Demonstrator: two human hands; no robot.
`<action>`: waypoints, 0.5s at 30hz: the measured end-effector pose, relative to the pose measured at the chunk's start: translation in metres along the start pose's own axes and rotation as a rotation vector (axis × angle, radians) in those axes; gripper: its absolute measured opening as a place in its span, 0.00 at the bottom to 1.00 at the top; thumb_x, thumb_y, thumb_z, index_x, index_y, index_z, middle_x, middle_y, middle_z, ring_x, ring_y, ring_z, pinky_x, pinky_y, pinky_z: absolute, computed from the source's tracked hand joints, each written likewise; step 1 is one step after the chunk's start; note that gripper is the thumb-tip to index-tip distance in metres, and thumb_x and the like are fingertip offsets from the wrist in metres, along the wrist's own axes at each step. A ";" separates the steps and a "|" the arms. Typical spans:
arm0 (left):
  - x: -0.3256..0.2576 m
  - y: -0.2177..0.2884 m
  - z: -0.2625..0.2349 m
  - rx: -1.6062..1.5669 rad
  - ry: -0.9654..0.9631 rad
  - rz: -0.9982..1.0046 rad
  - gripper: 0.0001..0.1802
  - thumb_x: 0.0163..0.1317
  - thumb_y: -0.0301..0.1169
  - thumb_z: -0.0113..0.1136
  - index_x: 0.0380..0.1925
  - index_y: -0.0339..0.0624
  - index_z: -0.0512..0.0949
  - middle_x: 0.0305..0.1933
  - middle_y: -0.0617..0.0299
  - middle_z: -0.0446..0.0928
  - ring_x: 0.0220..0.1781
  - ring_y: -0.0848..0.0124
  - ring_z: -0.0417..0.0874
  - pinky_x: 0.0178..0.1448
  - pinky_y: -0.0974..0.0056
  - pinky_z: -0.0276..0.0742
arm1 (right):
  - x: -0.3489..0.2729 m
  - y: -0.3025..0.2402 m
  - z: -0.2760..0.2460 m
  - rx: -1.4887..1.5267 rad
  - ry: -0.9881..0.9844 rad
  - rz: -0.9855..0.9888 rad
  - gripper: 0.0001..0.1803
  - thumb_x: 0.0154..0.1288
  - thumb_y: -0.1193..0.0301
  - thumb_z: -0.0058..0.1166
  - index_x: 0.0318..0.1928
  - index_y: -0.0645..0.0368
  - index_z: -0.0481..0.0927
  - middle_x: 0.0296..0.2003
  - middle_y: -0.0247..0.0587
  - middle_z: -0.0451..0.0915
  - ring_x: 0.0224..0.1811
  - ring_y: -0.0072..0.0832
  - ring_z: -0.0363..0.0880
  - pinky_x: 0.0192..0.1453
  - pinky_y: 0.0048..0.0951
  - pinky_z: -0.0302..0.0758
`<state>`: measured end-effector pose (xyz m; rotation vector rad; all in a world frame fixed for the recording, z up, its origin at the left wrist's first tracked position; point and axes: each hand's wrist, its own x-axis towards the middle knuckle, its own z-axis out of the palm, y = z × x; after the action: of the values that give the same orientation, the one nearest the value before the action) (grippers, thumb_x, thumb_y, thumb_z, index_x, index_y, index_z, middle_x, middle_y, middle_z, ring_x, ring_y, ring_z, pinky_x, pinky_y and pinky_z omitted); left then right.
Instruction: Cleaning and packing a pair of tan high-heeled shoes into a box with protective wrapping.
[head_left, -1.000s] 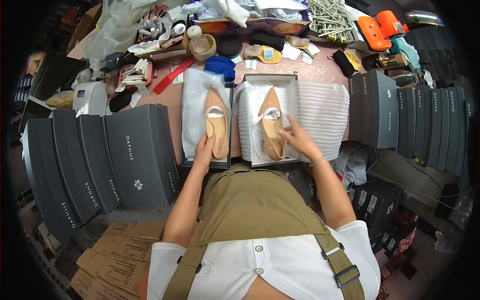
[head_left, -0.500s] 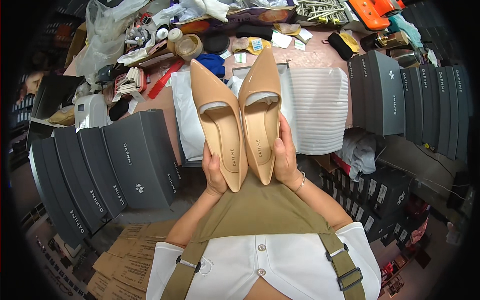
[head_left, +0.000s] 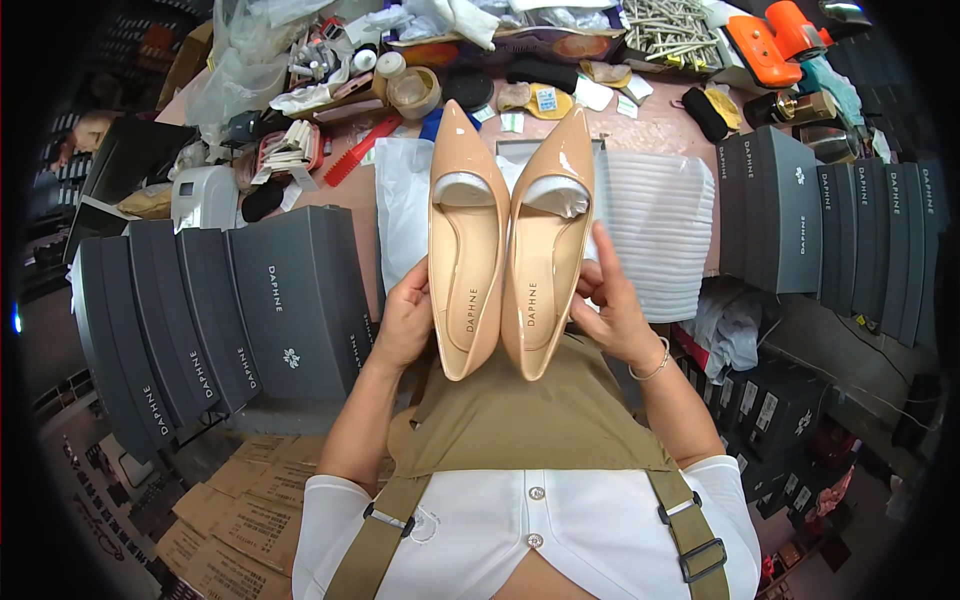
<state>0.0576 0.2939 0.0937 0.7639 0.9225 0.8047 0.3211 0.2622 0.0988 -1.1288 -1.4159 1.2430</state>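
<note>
Two beige patent pointed-toe pumps are held up side by side in front of me, toes facing away. My left hand [head_left: 403, 318] grips the outer side of the left pump [head_left: 468, 275] near its heel, fingers mostly hidden under it. My right hand [head_left: 618, 308] holds the right pump [head_left: 548, 265] by its outer side, thumb near the heel and index finger stretched up along the edge. White paper [head_left: 556, 197] is stuffed into the toes. Behind the pumps lie white tissue paper [head_left: 402, 185] and a ribbed white padded sheet [head_left: 660, 235].
Grey shoe boxes stand in rows at left [head_left: 300, 300] and right [head_left: 768, 210]. A red comb-like brush [head_left: 362, 152], a round tub [head_left: 413, 92] and an orange tool [head_left: 765, 48] lie along the back of the pink table [head_left: 655, 125]. Cardboard boxes [head_left: 245, 515] sit lower left.
The pumps have turned to stand more nearly parallel, toes tilted less outward. My right hand has shifted outward and loosened, its index finger now extended. The whole view has shifted slightly.
</note>
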 end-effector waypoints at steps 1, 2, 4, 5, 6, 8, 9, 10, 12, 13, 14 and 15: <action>0.000 0.009 0.003 0.045 -0.013 0.019 0.27 0.66 0.20 0.46 0.66 0.34 0.56 0.57 0.54 0.73 0.53 0.72 0.78 0.57 0.68 0.74 | 0.007 -0.007 -0.004 -0.088 -0.028 -0.004 0.36 0.55 0.88 0.50 0.66 0.55 0.63 0.40 0.44 0.80 0.38 0.30 0.82 0.42 0.27 0.77; -0.002 0.017 0.006 0.092 -0.019 0.040 0.30 0.65 0.19 0.49 0.66 0.35 0.55 0.57 0.54 0.74 0.53 0.71 0.78 0.57 0.68 0.74 | 0.014 -0.017 -0.010 -0.236 -0.072 -0.077 0.34 0.53 0.86 0.54 0.63 0.54 0.67 0.38 0.43 0.79 0.36 0.31 0.81 0.40 0.28 0.77; -0.006 0.032 0.011 0.169 0.048 0.117 0.38 0.58 0.19 0.60 0.67 0.40 0.55 0.59 0.52 0.71 0.55 0.69 0.77 0.58 0.64 0.74 | 0.032 -0.044 -0.021 -0.531 -0.153 -0.229 0.30 0.49 0.82 0.62 0.56 0.53 0.74 0.34 0.40 0.78 0.33 0.34 0.81 0.35 0.30 0.76; -0.006 0.040 0.014 0.311 0.051 0.225 0.38 0.55 0.21 0.63 0.66 0.41 0.57 0.59 0.51 0.70 0.56 0.66 0.77 0.59 0.62 0.73 | 0.035 -0.060 -0.020 -0.676 -0.149 -0.190 0.24 0.44 0.77 0.65 0.46 0.51 0.79 0.31 0.36 0.76 0.33 0.37 0.79 0.35 0.36 0.75; -0.007 0.051 0.017 0.454 0.057 0.334 0.39 0.53 0.23 0.67 0.65 0.42 0.59 0.60 0.50 0.69 0.57 0.64 0.76 0.60 0.60 0.73 | 0.039 -0.077 -0.022 -0.768 -0.135 -0.231 0.24 0.44 0.76 0.66 0.46 0.51 0.79 0.31 0.36 0.76 0.33 0.37 0.79 0.35 0.36 0.74; -0.006 0.091 0.023 1.195 0.099 0.720 0.41 0.43 0.27 0.73 0.61 0.44 0.67 0.61 0.46 0.67 0.62 0.54 0.72 0.62 0.56 0.70 | 0.045 -0.104 -0.028 -0.957 -0.095 -0.303 0.24 0.43 0.74 0.67 0.46 0.50 0.80 0.30 0.35 0.75 0.35 0.36 0.78 0.36 0.36 0.73; -0.009 0.110 0.031 1.295 0.089 0.858 0.40 0.42 0.27 0.74 0.60 0.44 0.68 0.61 0.45 0.67 0.62 0.52 0.71 0.62 0.55 0.70 | 0.050 -0.113 -0.030 -0.926 -0.088 -0.321 0.23 0.44 0.70 0.68 0.46 0.53 0.80 0.34 0.36 0.77 0.36 0.33 0.77 0.38 0.32 0.71; -0.010 0.115 0.030 1.239 -0.021 0.835 0.40 0.43 0.28 0.74 0.60 0.43 0.68 0.61 0.47 0.67 0.62 0.55 0.72 0.62 0.56 0.70 | 0.054 -0.114 -0.031 -0.707 -0.124 -0.336 0.24 0.45 0.69 0.69 0.46 0.54 0.80 0.36 0.36 0.78 0.37 0.31 0.77 0.40 0.30 0.71; -0.007 0.108 0.022 0.878 -0.207 0.573 0.38 0.46 0.30 0.74 0.59 0.41 0.68 0.61 0.52 0.69 0.61 0.60 0.74 0.62 0.58 0.71 | 0.058 -0.099 -0.032 -0.225 -0.233 -0.221 0.26 0.50 0.66 0.68 0.50 0.59 0.77 0.41 0.36 0.79 0.41 0.26 0.77 0.44 0.27 0.72; -0.005 0.091 0.012 0.578 -0.273 0.340 0.37 0.48 0.31 0.73 0.59 0.41 0.68 0.61 0.54 0.69 0.60 0.62 0.75 0.61 0.59 0.71 | 0.059 -0.089 -0.031 0.044 -0.282 -0.087 0.27 0.53 0.65 0.67 0.52 0.62 0.75 0.45 0.36 0.78 0.45 0.23 0.76 0.48 0.26 0.72; 0.000 0.080 0.005 0.277 -0.343 0.104 0.36 0.50 0.32 0.73 0.59 0.40 0.67 0.61 0.56 0.70 0.59 0.65 0.76 0.61 0.60 0.72 | 0.052 -0.074 -0.029 0.361 -0.352 0.188 0.30 0.58 0.63 0.65 0.56 0.66 0.71 0.50 0.36 0.77 0.51 0.20 0.75 0.54 0.25 0.72; 0.008 0.073 0.004 0.176 -0.318 0.071 0.35 0.52 0.33 0.71 0.59 0.40 0.67 0.60 0.57 0.71 0.58 0.67 0.76 0.60 0.61 0.73 | 0.052 -0.056 -0.023 0.475 -0.316 0.202 0.29 0.61 0.63 0.63 0.57 0.66 0.70 0.50 0.37 0.77 0.52 0.20 0.75 0.54 0.25 0.73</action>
<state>0.0449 0.3352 0.1532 1.0503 0.6881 0.6449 0.3317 0.3130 0.1595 -0.7808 -1.1504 1.8488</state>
